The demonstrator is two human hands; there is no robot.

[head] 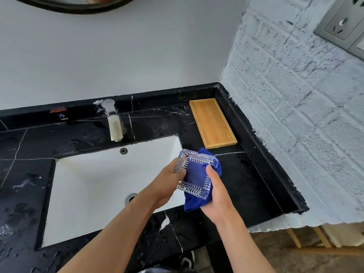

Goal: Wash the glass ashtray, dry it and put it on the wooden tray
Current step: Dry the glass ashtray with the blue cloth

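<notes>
The square cut-glass ashtray [195,175] is held tilted above the right edge of the sink. My left hand [167,181] grips its left rim. A blue cloth [199,201] lies behind and under the ashtray, and my right hand [215,196] holds that cloth against the glass, thumb on the right rim. The wooden tray [212,123] lies on the black counter at the back right, with nothing on it, a short way beyond the ashtray.
A white sink basin [94,186] is set in a wet black marble counter [242,180]. A chrome tap [114,121] stands behind the basin. A white brick wall [295,115] bounds the counter on the right, with a socket plate [342,22] high up.
</notes>
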